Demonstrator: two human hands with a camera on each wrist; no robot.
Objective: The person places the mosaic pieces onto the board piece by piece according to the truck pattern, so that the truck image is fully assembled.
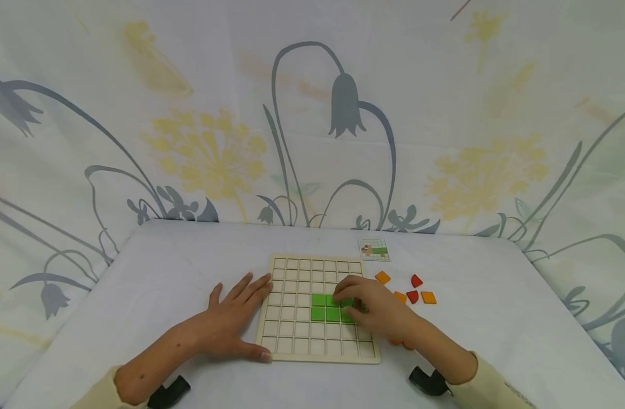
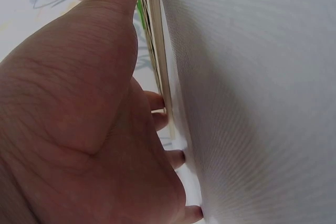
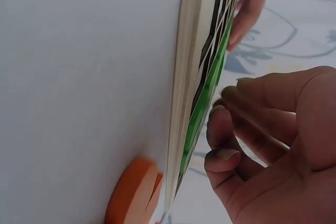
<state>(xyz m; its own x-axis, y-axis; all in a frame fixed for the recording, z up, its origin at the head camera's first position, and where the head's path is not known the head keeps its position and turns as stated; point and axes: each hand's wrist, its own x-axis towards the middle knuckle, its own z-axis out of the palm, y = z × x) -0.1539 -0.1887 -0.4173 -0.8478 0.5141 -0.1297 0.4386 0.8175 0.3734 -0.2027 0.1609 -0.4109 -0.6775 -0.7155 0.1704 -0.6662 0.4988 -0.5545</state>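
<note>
A pale wooden grid board (image 1: 294,330) lies on the table, with green square tiles (image 1: 318,313) in two rows right of its middle. My left hand (image 1: 228,325) lies spread along the board's left side, fingertips at the edge and thumb by the near left corner. In the left wrist view, the fingers (image 2: 175,158) reach down to the white cloth. Over the right end of the green tiles is my right hand (image 1: 381,309), its fingers loosely bent. The right wrist view shows those fingertips close to the tiles (image 3: 195,124), with nothing visible between them.
Right of the board lie orange pieces (image 1: 428,297) and red pieces (image 1: 416,280), some partly hidden by my right arm. A small picture card (image 1: 374,250) rests beyond the board's far right corner. Patterned fabric (image 1: 312,142) rises behind the white table (image 1: 200,244).
</note>
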